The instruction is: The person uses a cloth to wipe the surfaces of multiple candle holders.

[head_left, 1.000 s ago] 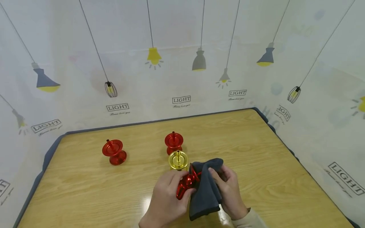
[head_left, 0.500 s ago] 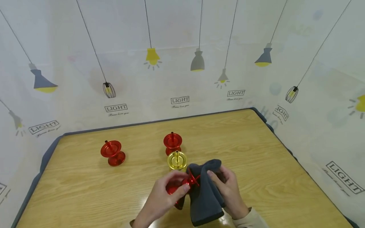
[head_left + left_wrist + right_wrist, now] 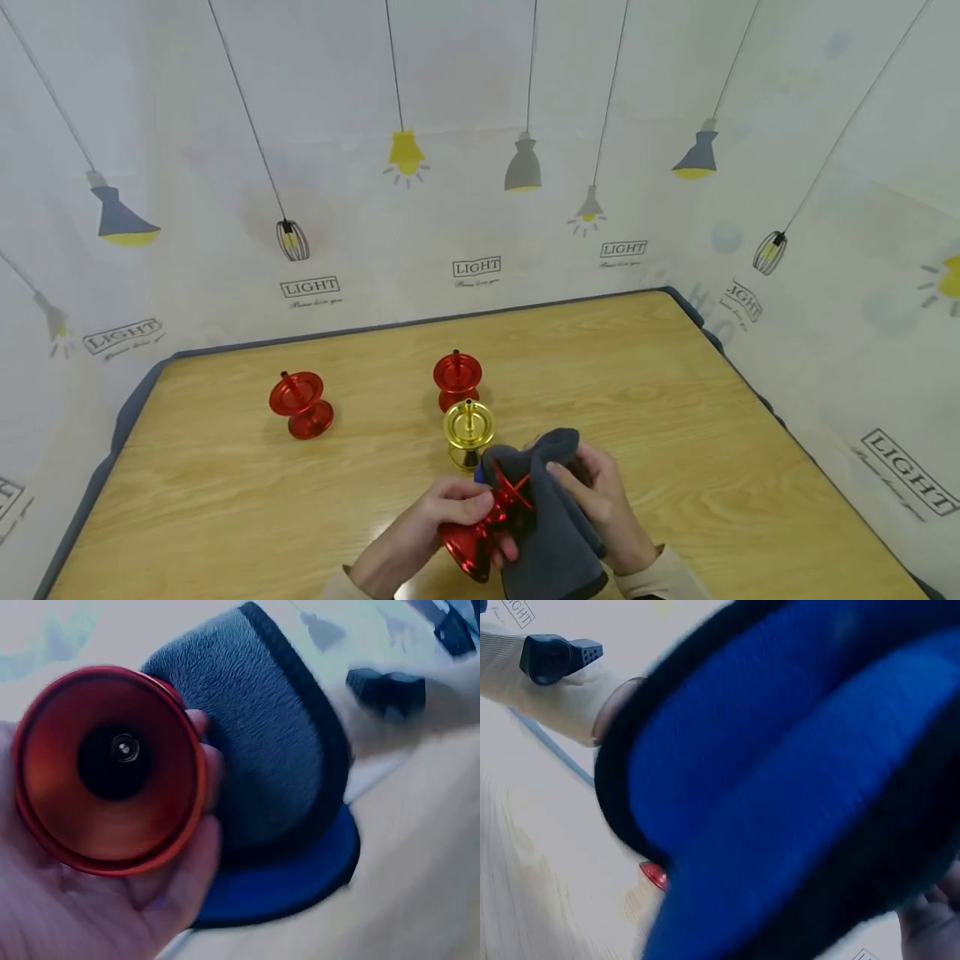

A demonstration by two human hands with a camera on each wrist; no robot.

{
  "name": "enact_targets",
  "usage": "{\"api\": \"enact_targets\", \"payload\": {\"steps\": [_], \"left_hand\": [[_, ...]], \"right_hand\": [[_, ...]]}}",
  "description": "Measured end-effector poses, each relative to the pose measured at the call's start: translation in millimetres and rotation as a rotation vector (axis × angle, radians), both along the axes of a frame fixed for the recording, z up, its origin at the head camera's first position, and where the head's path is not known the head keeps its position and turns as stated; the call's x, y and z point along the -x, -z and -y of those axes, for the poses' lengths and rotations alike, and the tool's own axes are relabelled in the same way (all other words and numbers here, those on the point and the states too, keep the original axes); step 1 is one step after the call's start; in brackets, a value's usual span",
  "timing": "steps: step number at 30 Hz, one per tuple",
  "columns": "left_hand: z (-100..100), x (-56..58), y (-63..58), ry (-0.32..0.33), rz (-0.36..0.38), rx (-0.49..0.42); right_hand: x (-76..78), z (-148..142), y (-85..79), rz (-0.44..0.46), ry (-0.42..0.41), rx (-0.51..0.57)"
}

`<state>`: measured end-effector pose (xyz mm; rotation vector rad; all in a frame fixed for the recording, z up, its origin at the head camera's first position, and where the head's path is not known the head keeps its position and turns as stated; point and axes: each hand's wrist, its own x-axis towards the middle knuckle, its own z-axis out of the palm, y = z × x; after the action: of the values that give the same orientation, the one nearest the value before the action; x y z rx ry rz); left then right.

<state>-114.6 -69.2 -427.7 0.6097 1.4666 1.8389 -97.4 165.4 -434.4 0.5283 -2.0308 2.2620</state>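
Note:
In the head view my left hand [image 3: 412, 529] grips a shiny red metal candle holder [image 3: 467, 550], tilted with its flared base toward me. Its hollow round base [image 3: 49, 780] faces the left wrist camera. My right hand [image 3: 606, 504] holds a folded cleaning cloth [image 3: 555, 533], fingers gathered in its fabric, over the dish end of that holder. One side of the cloth is grey, the other blue [image 3: 727, 795], with a dark border. The holder's top end is partly hidden by the cloth. Just beyond my hands stands a gold candle holder [image 3: 468, 427].
Behind the gold one a red candle holder [image 3: 457, 375] stands upright, and another red candle holder [image 3: 300, 400] is farther left. All rest on a wood-grain table [image 3: 225, 500]. A pale sheet [image 3: 480, 217] printed with lamps walls in the back and sides.
My left hand has turned and lowered the red candle holder, so its base now points down toward me. The cloth has shifted slightly down along with it. The standing holders have stayed put.

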Motion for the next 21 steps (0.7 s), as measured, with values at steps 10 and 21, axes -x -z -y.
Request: {"api": "enact_targets", "payload": {"steps": [10, 21], "left_hand": [[-19.6, -14.6, 8.4, -0.673, -1.194, 0.545], [1.0, -3.4, 0.2, -0.003, 0.052, -0.035]], "right_hand": [[-0.8, 16.2, -3.4, 0.26, 0.247, 0.101], [-1.5, 3.7, -3.3, 0.045, 0.018, 0.06]]}}
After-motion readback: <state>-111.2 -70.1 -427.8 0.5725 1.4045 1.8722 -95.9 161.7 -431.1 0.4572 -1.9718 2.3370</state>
